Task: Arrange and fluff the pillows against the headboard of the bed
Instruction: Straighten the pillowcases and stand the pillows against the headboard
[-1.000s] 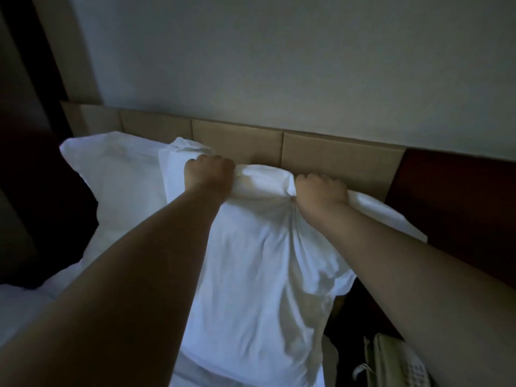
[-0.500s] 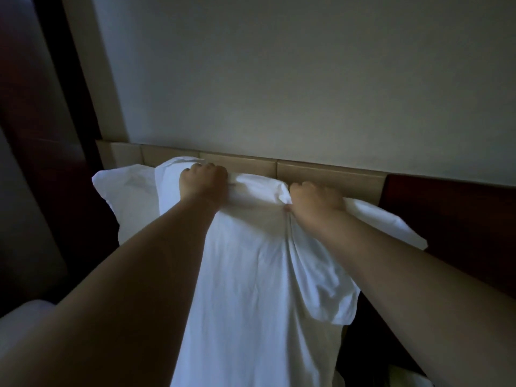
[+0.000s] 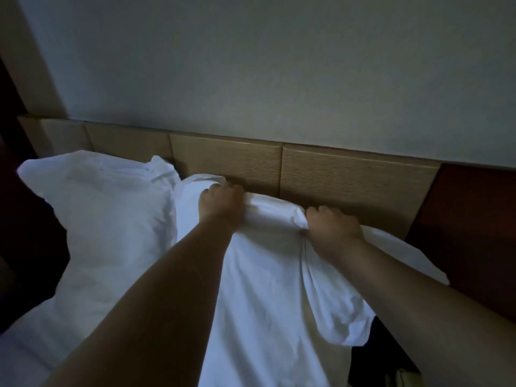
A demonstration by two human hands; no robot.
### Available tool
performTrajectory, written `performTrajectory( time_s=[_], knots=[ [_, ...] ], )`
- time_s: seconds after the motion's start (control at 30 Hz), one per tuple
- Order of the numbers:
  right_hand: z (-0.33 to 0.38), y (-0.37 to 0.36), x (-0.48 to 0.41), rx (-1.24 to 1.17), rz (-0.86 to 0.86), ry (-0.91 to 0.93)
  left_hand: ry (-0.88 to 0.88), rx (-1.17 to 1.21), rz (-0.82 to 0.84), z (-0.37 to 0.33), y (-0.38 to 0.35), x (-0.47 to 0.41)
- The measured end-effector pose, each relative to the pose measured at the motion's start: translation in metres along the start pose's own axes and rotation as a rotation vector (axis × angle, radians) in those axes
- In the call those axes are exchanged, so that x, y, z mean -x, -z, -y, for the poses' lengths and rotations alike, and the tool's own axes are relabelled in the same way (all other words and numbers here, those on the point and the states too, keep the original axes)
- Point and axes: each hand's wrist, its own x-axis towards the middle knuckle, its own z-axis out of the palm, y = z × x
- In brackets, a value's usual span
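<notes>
Pillow (image 3: 265, 289) dropped against headboard (image 3: 349, 177); left grip (image 3: 222, 203), right grip (image 3: 332, 230) clenching its top edge

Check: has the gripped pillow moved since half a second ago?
Yes. The gripped pillow has dropped down; more of the headboard shows above its top edge than before.

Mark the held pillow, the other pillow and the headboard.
held pillow (image 3: 265, 289), head view, front face between the arms
other pillow (image 3: 111, 219), head view, creased middle
headboard (image 3: 349, 180), head view, bare tan panel

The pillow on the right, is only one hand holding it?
No, the left hand and the right hand both grip the top edge of that pillow.
</notes>
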Motion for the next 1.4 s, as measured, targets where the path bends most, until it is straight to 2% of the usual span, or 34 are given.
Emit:
performTrajectory(
  time_s=[0.17, 0.37, 0.6, 0.73, 0.97, 1.27, 1.4],
  knots=[
    [0.0, -0.047, -0.034, -0.015, 0.035, -0.112, -0.063, 0.146, 0.074, -0.005, -0.06, -0.037],
    [0.012, -0.096, -0.058, 0.116, -0.013, -0.072, -0.022, 0.32, 0.191, 0.002, -0.124, -0.046],
    [0.051, -0.104, -0.075, 0.001, -0.113, -0.026, -0.178, 0.281, 0.06, 0.037, -0.137, -0.045],
    [0.081, -0.097, -0.083, -0.045, -0.16, 0.143, -0.121, 0.273, -0.05, 0.06, -0.135, -0.041],
    [0.147, -0.09, -0.094, -0.158, -0.163, 0.303, -0.195, 0.292, -0.056, 0.102, -0.121, -0.034],
    [0.241, -0.086, -0.128, -0.124, -0.149, 0.529, 0.115, 0.212, -0.023, 0.21, -0.127, -0.028],
    [0.287, -0.079, -0.15, -0.153, -0.166, 0.558, 0.299, 0.149, -0.008, 0.259, -0.127, -0.051]
  ],
)
